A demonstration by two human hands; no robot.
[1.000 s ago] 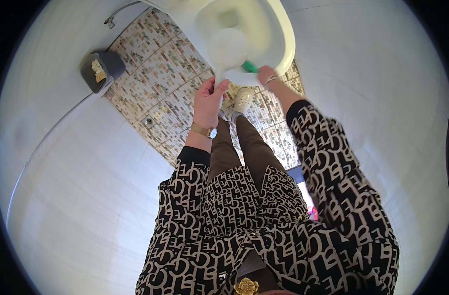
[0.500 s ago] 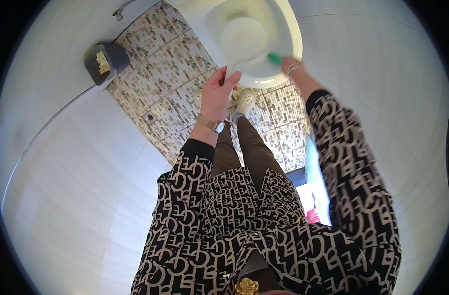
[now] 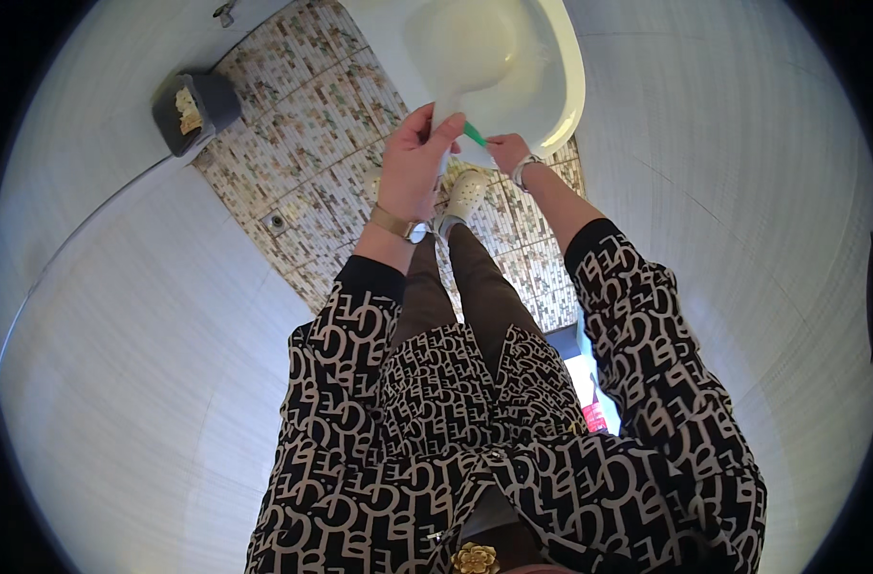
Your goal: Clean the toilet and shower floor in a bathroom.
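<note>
My left hand [image 3: 413,158], with a watch at the wrist, is closed round the handle of a white dipper-like thing [image 3: 460,48]. Its broad round head lies over the bowl of the cream washbasin [image 3: 572,91]. By the basin's near rim, my right hand [image 3: 509,153] grips a slim green tool [image 3: 474,133]. The tool's far end meets the white handle right beside my left fingers. What sort of end it has cannot be made out.
A grey bin [image 3: 205,107] holding crumpled paper stands at the left wall. Below the basin are my pale clogs [image 3: 468,194] on the patterned tile floor [image 3: 312,124]. A floor drain [image 3: 275,222] lies to the left, and pale walls rise on both sides.
My right hand has moved left and slightly down, bringing the green tool from over the bowl to the white handle. My left hand still holds the handle, a little further left.
</note>
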